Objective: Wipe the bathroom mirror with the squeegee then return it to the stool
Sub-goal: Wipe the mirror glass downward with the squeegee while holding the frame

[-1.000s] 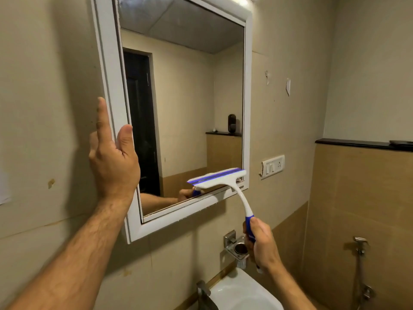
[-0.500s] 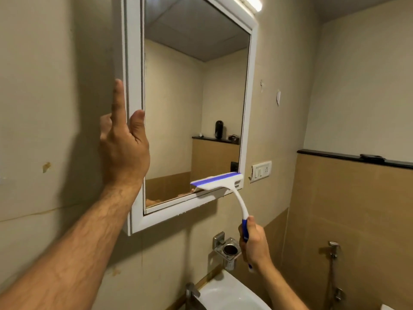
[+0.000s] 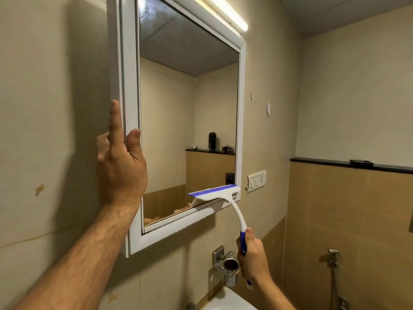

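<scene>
A white-framed mirror (image 3: 190, 104) hangs on the beige wall. My left hand (image 3: 121, 166) holds its left frame edge, thumb on the front, straight fingers along the side. A white squeegee (image 3: 220, 193) with a blue blade lies against the glass at the lower right corner, just above the bottom frame. My right hand (image 3: 252, 256) grips its blue handle end below the mirror. The stool is out of view.
A metal tumbler holder (image 3: 228, 265) sits on the wall under the mirror, above a white basin (image 3: 225, 303). A switch plate (image 3: 256, 181) is right of the mirror. A dark ledge (image 3: 348, 165) and a hand sprayer (image 3: 333, 258) are on the right wall. A lit tube (image 3: 223, 12) tops the mirror.
My view has shifted right and up, showing the mirror at a steeper angle. The squeegee stays at the mirror's lower right corner. My left hand keeps its hold on the frame.
</scene>
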